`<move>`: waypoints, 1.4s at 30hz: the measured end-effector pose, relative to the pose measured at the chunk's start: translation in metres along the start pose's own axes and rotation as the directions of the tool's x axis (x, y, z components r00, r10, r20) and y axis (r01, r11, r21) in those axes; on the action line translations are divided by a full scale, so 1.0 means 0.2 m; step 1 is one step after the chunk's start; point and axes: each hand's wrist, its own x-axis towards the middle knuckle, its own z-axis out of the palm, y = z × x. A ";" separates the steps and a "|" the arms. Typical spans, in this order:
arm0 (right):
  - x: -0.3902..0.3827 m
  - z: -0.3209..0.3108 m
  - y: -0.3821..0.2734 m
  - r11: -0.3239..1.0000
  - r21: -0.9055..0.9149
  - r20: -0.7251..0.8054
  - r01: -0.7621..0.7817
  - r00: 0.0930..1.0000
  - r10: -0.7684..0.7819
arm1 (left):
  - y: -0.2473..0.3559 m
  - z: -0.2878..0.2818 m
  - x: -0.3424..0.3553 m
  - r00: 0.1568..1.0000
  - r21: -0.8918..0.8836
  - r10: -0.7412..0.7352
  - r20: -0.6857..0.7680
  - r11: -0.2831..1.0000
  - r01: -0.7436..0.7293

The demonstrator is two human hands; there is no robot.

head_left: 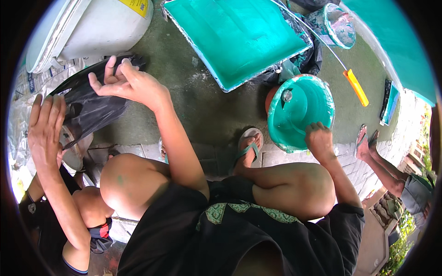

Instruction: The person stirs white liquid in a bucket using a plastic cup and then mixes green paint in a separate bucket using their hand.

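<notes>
My left hand is raised beside a black plastic bag, palm upward, with its fingers apart and loosely bent; nothing shows in it. My right hand is closed at the near right rim of a bucket coated inside with teal paint. A thin teal-covered piece seems to run from that fist into the bucket, but its kind is hidden by paint. On the bucket's far inner wall is a small round grey thing. A large paint tray, covered in teal, lies just beyond the bucket.
A co-worker's hand reaches up next to the black bag. A white tub stands far left. A roller with an orange handle and a smaller paint-smeared bucket are far right. Another person's feet stand at right.
</notes>
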 end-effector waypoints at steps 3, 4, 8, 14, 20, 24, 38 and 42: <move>-0.05 0.04 -0.01 0.994 -0.030 0.127 0.103 0.987 -0.098 | 0.04 0.03 -0.03 1.000 0.016 -0.029 -0.012 0.999 0.029; -0.05 0.02 -0.01 0.997 -0.016 0.106 0.074 0.992 -0.072 | 0.04 0.05 -0.05 0.999 0.020 -0.038 -0.016 0.999 0.039; -0.08 0.02 -0.04 0.995 0.031 0.129 0.097 0.987 -0.100 | 0.03 0.06 -0.07 0.996 0.028 -0.083 0.029 0.996 0.082; -0.08 0.00 -0.04 0.987 0.156 0.006 0.023 1.000 -0.024 | 0.01 0.07 -0.08 0.991 0.040 -0.118 0.066 0.992 0.116; -0.06 -0.04 -0.01 0.974 0.220 -0.026 -0.054 0.998 0.061 | 0.00 0.08 -0.11 0.985 0.049 -0.148 0.092 0.988 0.144; -0.06 -0.03 -0.01 0.958 0.282 0.000 -0.054 0.998 0.056 | 0.00 0.09 -0.12 0.985 0.045 -0.137 0.106 0.990 0.133; 0.00 -0.19 0.17 0.932 0.348 0.004 -0.099 0.995 0.104 | -0.03 0.07 -0.12 0.977 0.059 -0.162 0.138 0.986 0.155; 0.06 -0.43 0.27 0.917 0.356 -0.055 -0.179 0.976 0.211 | -0.05 0.05 -0.11 0.978 0.064 -0.169 0.121 0.985 0.162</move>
